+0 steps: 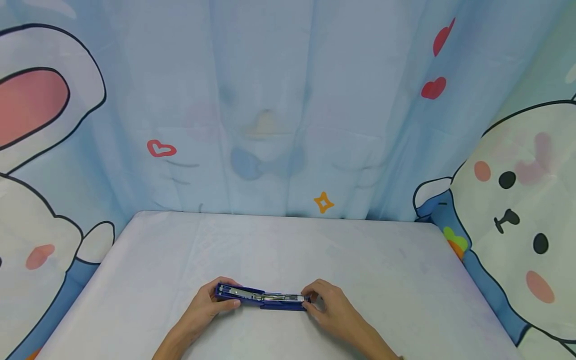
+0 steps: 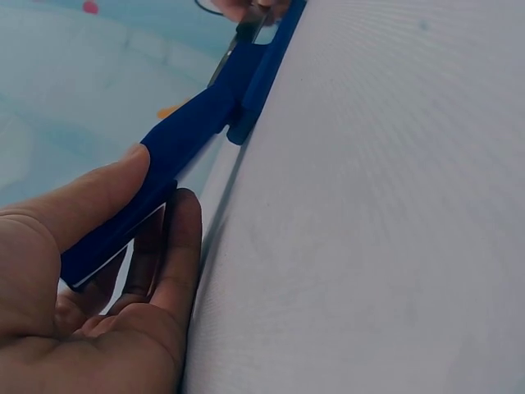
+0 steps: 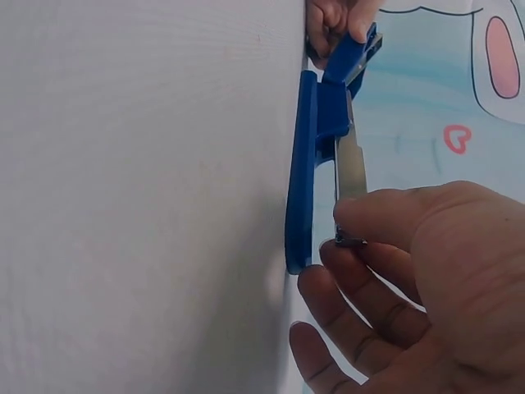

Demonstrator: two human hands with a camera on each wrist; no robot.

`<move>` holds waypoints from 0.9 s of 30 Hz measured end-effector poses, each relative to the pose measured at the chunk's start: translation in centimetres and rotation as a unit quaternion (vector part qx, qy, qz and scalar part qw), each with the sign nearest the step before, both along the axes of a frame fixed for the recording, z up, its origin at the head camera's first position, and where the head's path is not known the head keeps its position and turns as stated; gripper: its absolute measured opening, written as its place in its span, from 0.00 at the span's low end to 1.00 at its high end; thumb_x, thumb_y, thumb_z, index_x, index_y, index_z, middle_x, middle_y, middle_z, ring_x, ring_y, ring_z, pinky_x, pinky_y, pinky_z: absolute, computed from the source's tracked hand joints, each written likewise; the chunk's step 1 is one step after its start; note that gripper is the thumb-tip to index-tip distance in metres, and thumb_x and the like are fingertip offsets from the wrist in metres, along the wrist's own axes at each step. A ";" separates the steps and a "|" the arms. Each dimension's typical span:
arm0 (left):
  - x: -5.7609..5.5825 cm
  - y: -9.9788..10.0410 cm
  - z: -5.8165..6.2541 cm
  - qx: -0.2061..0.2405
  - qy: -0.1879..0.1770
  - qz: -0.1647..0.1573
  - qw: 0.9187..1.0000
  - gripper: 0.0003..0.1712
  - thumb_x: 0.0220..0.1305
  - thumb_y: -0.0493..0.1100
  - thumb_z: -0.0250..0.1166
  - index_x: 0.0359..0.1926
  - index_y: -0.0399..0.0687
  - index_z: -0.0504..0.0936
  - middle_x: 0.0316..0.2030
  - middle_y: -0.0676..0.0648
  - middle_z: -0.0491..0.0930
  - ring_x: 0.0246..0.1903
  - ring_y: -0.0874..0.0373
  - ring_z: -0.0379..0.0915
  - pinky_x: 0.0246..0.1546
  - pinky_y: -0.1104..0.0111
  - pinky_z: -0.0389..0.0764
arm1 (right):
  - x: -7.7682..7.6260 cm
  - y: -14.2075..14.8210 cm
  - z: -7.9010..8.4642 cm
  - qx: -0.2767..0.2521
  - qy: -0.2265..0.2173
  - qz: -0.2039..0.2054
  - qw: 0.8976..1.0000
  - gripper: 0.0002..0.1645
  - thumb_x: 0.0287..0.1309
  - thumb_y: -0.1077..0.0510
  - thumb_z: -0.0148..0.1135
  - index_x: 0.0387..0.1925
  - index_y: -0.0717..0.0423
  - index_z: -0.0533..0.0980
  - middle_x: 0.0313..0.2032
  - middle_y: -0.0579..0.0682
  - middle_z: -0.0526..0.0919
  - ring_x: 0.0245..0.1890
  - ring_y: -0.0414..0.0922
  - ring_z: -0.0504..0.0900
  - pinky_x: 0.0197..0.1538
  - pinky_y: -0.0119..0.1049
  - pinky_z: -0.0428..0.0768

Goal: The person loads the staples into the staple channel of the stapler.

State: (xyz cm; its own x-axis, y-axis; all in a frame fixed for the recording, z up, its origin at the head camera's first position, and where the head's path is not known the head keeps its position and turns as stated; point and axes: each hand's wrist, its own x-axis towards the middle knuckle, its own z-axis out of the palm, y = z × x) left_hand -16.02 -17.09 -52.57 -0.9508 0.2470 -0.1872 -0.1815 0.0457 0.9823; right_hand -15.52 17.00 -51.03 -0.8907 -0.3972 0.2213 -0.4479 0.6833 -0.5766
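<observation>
Fingers at both ends, blue stapler between

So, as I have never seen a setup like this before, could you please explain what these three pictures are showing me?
Certainly. There is no machine here: a person is working with two bare hands. The wide picture comes from a camera worn on the head, looking forward and down. The other two come from cameras worn on the wrists, each looking at its own hand's work.

At the white table is one dark blue stapler, swung wide open so that its metal parts show. The left hand grips its folded-back cover, while the right hand pinches the far end of the metal rail, above the base. Behind the table hangs a light blue curtain with cartoon prints.
</observation>
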 end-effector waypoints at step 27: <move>0.2 0.1 0.1 0.015 0.001 -0.002 1.000 0.30 0.61 0.36 0.78 0.62 0.33 0.78 0.55 0.45 0.86 0.50 0.63 0.80 0.51 0.75 0.80 | -0.2 0.3 0.3 -0.011 -0.008 0.021 1.000 0.09 0.64 0.61 0.74 0.44 0.51 0.84 0.39 0.41 0.87 0.37 0.31 0.79 0.41 0.31 0.82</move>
State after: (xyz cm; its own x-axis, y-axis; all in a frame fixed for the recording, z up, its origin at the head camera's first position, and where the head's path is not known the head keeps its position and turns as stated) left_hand -15.86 -16.95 -52.43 -0.9499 0.2570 -0.1780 -0.1796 0.0176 0.9836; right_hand -15.73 17.30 -50.77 -0.8769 -0.4297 0.2154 -0.4662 0.6514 -0.5986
